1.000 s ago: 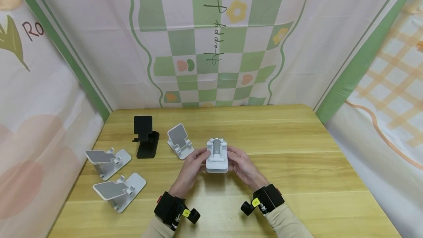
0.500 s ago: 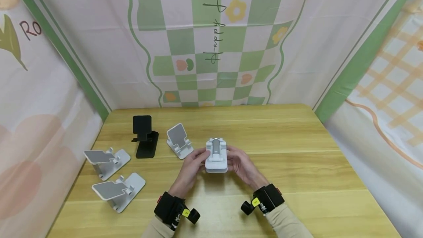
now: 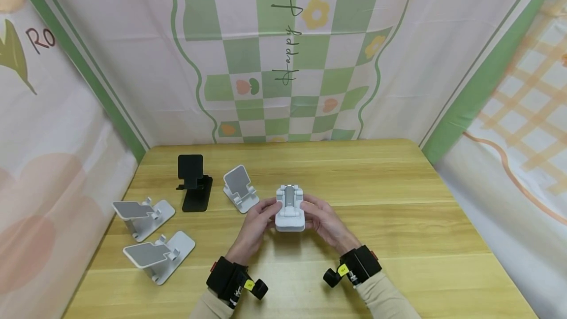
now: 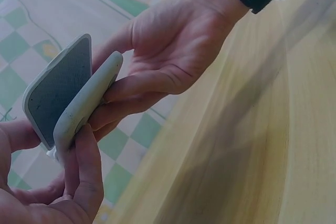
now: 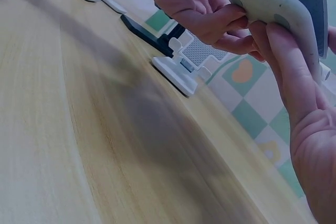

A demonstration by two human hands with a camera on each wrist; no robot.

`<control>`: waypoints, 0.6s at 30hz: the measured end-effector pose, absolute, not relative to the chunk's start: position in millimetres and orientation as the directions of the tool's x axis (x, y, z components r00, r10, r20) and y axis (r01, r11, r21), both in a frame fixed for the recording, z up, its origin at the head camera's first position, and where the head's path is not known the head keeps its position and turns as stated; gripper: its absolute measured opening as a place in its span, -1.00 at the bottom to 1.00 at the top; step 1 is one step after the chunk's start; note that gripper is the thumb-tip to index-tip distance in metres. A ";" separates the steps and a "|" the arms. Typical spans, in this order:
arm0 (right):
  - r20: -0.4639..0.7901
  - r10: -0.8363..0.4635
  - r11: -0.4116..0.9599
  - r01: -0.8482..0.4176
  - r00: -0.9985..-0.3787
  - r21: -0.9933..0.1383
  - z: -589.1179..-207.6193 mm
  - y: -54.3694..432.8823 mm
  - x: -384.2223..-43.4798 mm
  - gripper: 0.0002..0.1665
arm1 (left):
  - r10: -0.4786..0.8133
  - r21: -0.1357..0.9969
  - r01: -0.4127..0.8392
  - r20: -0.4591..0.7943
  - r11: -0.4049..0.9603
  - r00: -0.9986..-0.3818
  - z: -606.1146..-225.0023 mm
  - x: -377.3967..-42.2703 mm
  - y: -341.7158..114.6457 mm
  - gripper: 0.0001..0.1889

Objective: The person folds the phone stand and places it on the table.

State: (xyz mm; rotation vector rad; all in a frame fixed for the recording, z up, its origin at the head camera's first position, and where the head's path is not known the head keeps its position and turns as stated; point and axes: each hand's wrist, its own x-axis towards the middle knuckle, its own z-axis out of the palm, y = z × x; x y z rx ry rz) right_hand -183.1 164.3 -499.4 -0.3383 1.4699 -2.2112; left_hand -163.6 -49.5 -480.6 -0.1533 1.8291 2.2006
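Observation:
Both hands hold a white folding phone stand (image 3: 290, 219) above the wooden table, in the middle of the head view. My left hand (image 3: 258, 223) grips its left edge, thumb on the near face and fingers beneath. On the opposite edge my right hand (image 3: 327, 221) grips it the same way, its thumb at the side. The left wrist view shows the stand nearly folded: its grey-padded plate (image 4: 63, 90) lies at a narrow angle to the rounded base (image 4: 89, 100). In the right wrist view, fingertips (image 5: 281, 38) press against the underside of the base.
On the left of the table (image 3: 398, 260) stand other unfolded phone stands: a black stand (image 3: 197, 193), a white stand (image 3: 241, 188) close to my left hand, and two white stands, one farther back (image 3: 143, 218) and one nearer (image 3: 161, 257). Printed cloth (image 3: 288, 53) hangs behind the table.
My right thumb has shifted slightly inward onto the stand's right edge. The stand and my left hand have stayed almost still, and the head view has moved a little.

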 end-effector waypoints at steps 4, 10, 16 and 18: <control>-0.056 -0.501 -0.318 0.244 -0.864 -0.916 -498.9 164.4 -183.1 -0.27 | 0.142 0.948 -0.276 -0.255 -0.159 -0.956 -480.8 -163.3 -50.2 -0.44; -0.053 -0.506 -0.323 0.246 -0.861 -0.914 -500.3 164.8 -183.8 -0.25 | 0.141 0.948 -0.272 -0.251 -0.163 -0.958 -480.6 -162.8 -50.0 -0.44; -0.062 -0.505 -0.323 0.255 -0.861 -0.911 -500.5 164.8 -183.9 -0.24 | 0.134 0.952 -0.254 -0.232 -0.172 -0.963 -481.6 -162.1 -48.9 -0.49; -0.060 -0.508 -0.322 0.254 -0.859 -0.912 -500.8 165.0 -183.9 -0.24 | 0.131 0.954 -0.246 -0.226 -0.172 -0.965 -482.3 -162.1 -48.5 -0.50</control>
